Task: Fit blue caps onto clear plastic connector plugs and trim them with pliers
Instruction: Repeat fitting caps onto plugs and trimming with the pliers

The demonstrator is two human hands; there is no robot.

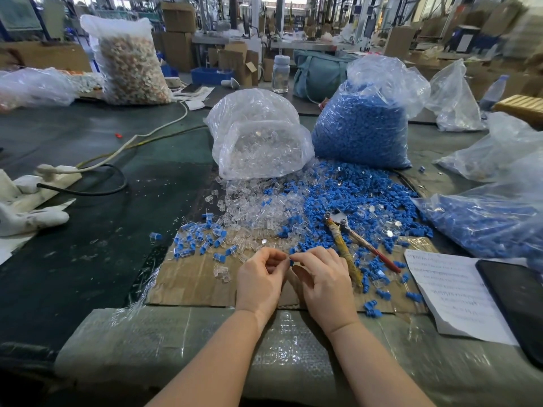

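— Hands?
— Two, both low over the cardboard. Left hand curled, fingertips pinching a clear plug. Right hand curled too, pinching a blue cap right against that plug. Touching at the fingertips, between the two thumbs.

— Pliers?
— One pair, lying on the cardboard just right of the right hand. Head in the blue heap, one red handle, one yellowish wrapped handle. Untouched.

— Loose parts?
— Too many to count. One heap of clear plugs spilling from the clear bag's mouth, one heap of blue caps beside it on the right, mixed at the border. A scatter of capped plugs left of the hands, roughly two dozen, exact number hard to tell. A few blue pieces near the right edge of the cardboard.

— Bags?
— One bag of clear plugs, one tall bag of blue caps just right of it, one more blue-filled bag at far right. One bag of pale mixed pieces far back left. Several near-empty clear bags at the edges.

— Else on the worktop?
— One sheet of paper on the right, one dark phone partly over it. One power strip at left with cables. One clear bottle behind the bags.
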